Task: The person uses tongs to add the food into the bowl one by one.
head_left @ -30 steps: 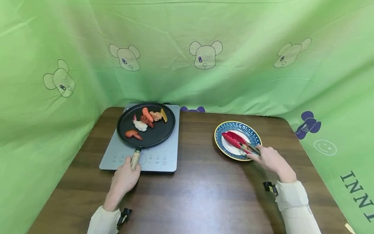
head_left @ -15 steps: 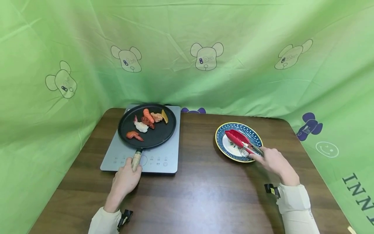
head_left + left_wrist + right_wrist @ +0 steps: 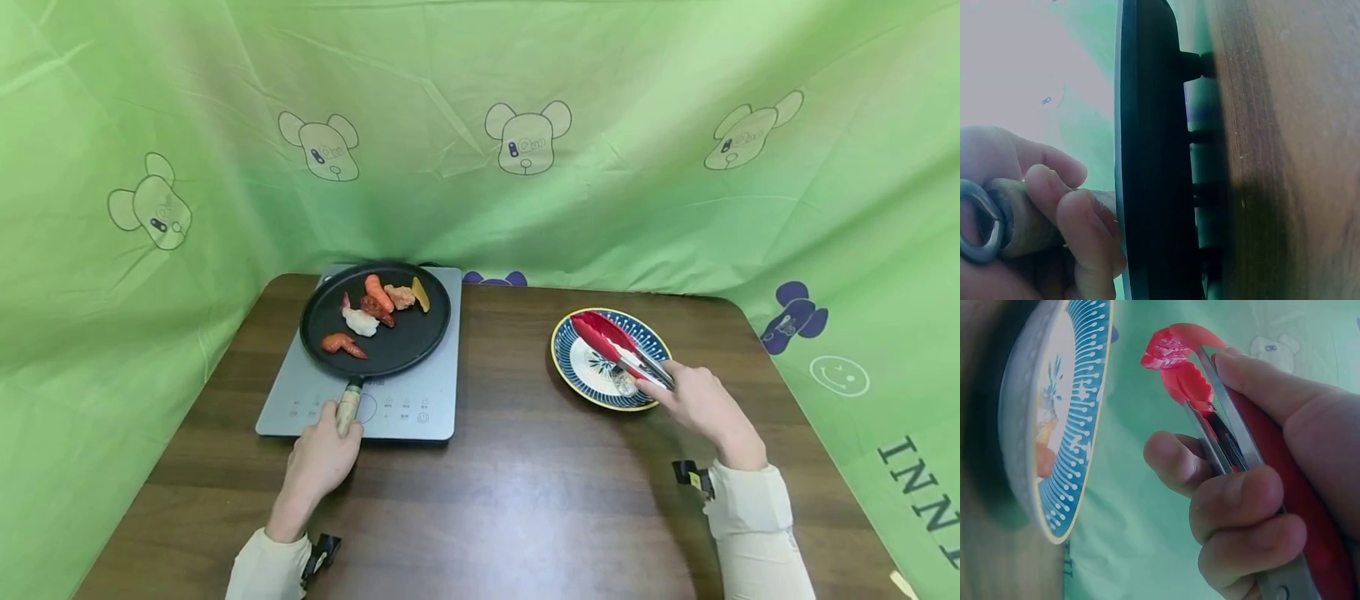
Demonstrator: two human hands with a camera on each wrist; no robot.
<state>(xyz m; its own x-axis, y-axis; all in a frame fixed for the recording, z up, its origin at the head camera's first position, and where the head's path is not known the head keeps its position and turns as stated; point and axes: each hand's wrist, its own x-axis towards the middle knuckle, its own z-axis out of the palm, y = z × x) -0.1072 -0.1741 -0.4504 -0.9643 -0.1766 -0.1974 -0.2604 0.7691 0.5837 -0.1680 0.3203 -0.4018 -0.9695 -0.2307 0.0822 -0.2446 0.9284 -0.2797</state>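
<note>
As left fingers (image 3: 1084,225) grip handle (image 3: 348,407), right fingers (image 3: 1229,499) curled, holding tongs (image 3: 604,336)

I am watching remotely as a brown wood-grain table (image 3: 510,492) is carrying a flat silver-grey cooktop (image 3: 431,392) and round blue-and-white plate (image 3: 574,374).

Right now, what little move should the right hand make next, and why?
Probably lower the red-and-metal tongs toward the orange-brown food in the blue-and-white patterned round plate: the right hand holds them over it, and their tips seem to grip nothing. Meanwhile, the left hand grips the pale handle of the round black pan, which has bare space.
</note>
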